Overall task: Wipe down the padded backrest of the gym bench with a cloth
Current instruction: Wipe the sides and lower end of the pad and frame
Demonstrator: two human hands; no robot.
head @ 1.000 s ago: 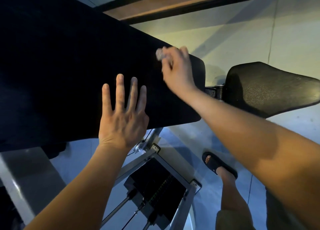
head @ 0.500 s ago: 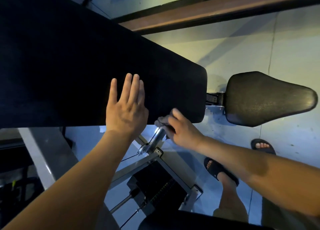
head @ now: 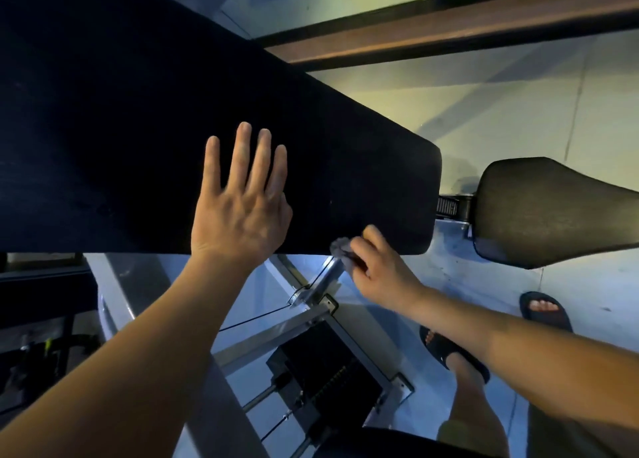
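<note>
Looking down from the head camera, the long black padded backrest (head: 138,129) of the gym bench slants across the upper left, with its rounded end pointing right. The left hand (head: 238,212) lies flat on the pad close to its near edge. Its fingers are straight and slightly spread, gripping nothing, and the wrist crosses the edge. The right hand (head: 377,267) sits further right at the near edge of the same pad, with its fingers curled round a small crumpled grey cloth (head: 340,246) that shows as a pale wad past the knuckles. The wad meets the pad's lower edge. It is hard to tell whether it presses the top face or only the rim, as the hand covers most of it. The two hands are apart, with bare pad between them.

Just beyond the backrest's rounded end stands a black textured seat pad (head: 553,212), with a dark ribbed bracket (head: 449,207) in the gap between the two. Under the backrest, a silver metal frame (head: 311,295) with thin black cables runs down to a black weight stack (head: 332,378). On the pale tiled floor (head: 518,105), a foot in a black slide sandal (head: 546,310) stands below the seat pad. A second black sandal (head: 446,354) is nearer the frame. A brown wooden rail (head: 449,32) crosses the top right.
</note>
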